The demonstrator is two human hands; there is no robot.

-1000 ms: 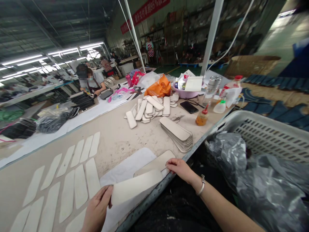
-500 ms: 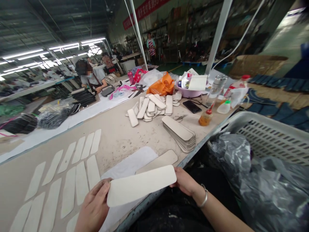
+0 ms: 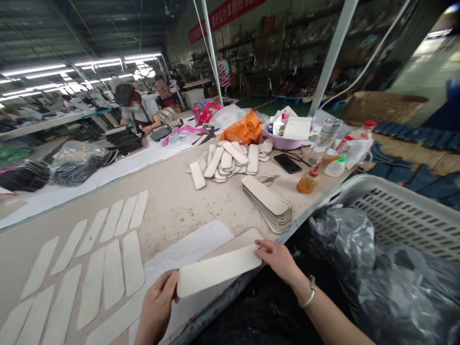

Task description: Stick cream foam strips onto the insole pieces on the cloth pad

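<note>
Since white strip (image 3: 219, 270) would prob. sag if held one-ended, L hand (image 3: 160, 298) & R hand (image 3: 278, 258) pinch opp. ends, grips closed on it, lower ctr. frame.

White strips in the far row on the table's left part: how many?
6, from picture left to right: first strip, second strip, third strip, fourth strip, fifth strip, and sixth strip at the right end. None looks hidden.
</note>
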